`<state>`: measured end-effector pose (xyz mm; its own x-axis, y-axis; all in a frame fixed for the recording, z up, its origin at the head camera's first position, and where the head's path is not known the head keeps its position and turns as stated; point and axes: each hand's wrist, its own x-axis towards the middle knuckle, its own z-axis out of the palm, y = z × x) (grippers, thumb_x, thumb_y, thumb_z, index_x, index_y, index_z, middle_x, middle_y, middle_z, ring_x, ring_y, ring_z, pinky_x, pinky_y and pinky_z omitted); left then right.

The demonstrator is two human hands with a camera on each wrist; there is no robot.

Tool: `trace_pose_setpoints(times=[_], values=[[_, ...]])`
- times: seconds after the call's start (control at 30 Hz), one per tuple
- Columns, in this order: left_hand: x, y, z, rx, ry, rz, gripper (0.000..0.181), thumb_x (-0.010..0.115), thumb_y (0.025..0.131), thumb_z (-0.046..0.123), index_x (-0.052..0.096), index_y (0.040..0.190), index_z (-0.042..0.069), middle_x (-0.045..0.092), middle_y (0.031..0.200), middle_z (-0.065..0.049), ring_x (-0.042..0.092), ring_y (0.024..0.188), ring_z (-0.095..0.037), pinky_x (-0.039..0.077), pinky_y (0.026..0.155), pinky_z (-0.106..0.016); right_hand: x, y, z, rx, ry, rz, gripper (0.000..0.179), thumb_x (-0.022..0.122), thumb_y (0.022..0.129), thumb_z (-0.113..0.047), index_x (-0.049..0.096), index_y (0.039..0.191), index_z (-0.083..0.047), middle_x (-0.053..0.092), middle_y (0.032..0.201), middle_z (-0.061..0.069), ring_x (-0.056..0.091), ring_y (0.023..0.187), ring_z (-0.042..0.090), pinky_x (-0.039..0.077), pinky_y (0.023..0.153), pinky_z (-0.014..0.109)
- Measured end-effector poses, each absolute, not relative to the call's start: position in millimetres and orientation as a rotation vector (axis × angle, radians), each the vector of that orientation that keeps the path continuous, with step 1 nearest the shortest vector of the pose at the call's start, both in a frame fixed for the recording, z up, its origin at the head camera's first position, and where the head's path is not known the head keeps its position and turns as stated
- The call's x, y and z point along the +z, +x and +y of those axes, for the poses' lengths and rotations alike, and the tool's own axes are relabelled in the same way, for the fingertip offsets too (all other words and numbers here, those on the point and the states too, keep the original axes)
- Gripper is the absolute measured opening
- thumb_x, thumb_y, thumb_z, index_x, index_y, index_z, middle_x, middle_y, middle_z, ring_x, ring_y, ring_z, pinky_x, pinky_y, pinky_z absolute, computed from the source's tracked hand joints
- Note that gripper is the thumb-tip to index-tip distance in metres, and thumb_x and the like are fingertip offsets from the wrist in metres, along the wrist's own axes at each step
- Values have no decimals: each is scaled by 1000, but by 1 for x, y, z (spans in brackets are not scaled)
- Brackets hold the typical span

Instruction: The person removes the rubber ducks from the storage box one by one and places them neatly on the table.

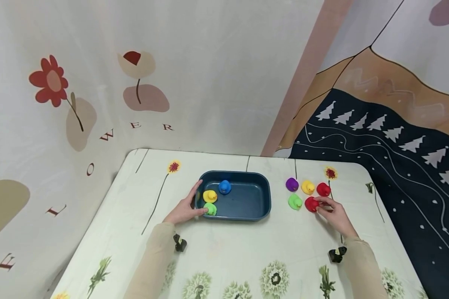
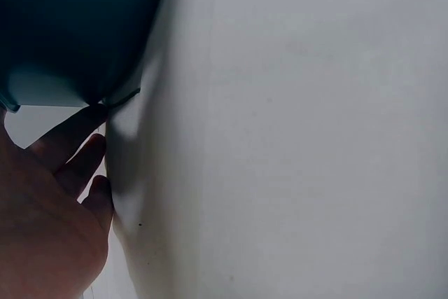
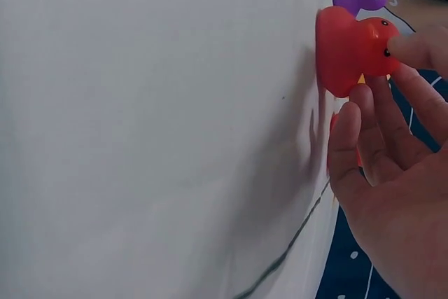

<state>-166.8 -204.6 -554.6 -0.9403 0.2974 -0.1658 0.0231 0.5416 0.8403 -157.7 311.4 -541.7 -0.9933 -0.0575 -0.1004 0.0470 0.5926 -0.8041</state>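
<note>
A dark blue tray (image 1: pixel 247 203) sits mid-table with a blue rubber duck (image 1: pixel 224 187), a yellow one (image 1: pixel 210 196) and a green one (image 1: pixel 210 209) in its left part. My left hand (image 1: pixel 185 209) holds the tray's left end, fingers along the side and thumb over the front rim beside the green duck. To the right of the tray, my right hand (image 1: pixel 334 214) pinches a red rubber duck (image 3: pixel 341 52) by its head between thumb and fingers. Around that duck are a green duck (image 1: pixel 295 202), a purple one (image 1: pixel 292 184), a yellow one (image 1: pixel 308 187) and another red one (image 1: pixel 323 189).
A white flower-printed cloth (image 1: pixel 224 245) covers the table. Behind it hangs a pale printed curtain (image 1: pixel 217 83), with a dark tree-patterned section (image 1: pixel 378 153) at the right. Small black devices sit at both wrists.
</note>
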Motion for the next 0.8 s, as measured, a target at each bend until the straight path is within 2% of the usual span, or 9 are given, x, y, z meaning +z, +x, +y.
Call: trace_pose_setpoints(times=[0.1,0.3,0.37,0.47,0.6,0.67,0.8], values=[[-555,-167,-204,1353,272,2493,97,74,84,40,7,155,39,15,158,-19,25,138,-45,24,106,-62,-541,-157,311,-1365,-6,2699,34,59,96,-7,55,127,5,58,120,23,52,108,32,48,84,31],[-554,-167,-204,1359,276,2490,98,75,84,40,7,155,38,16,158,-20,25,138,-45,24,107,-62,-541,-157,312,-1360,8,2687,34,58,97,-8,55,129,3,57,121,24,52,110,36,48,87,46],[-555,-167,-204,1363,285,2495,98,75,83,41,8,155,38,16,157,-21,25,137,-46,25,107,-61,-541,-156,313,-1359,7,2689,36,57,97,-9,54,131,2,56,123,25,51,111,37,47,88,47],[-556,-167,-203,1361,304,2518,99,74,83,44,8,155,38,17,156,-24,26,136,-49,27,105,-62,-539,-155,315,-1372,13,2710,37,57,97,-11,53,133,1,53,129,24,50,113,36,47,89,41],[-556,-166,-204,1356,299,2515,99,75,82,45,8,155,38,17,156,-24,26,136,-48,27,105,-62,-533,-153,313,-1420,-14,2764,35,58,97,-12,56,130,0,51,133,22,49,114,32,44,85,20],[-555,-166,-205,1353,287,2497,99,75,83,44,8,155,38,15,157,-22,24,137,-46,26,107,-60,-528,-154,309,-1449,-57,2783,33,59,97,-13,59,128,0,52,132,20,49,113,32,42,82,14],[-555,-167,-204,1353,275,2482,97,75,84,40,9,156,35,14,158,-20,24,138,-45,26,108,-58,-517,-158,297,-1489,-161,2795,32,61,96,-13,60,124,1,54,127,19,50,111,33,41,84,15]])
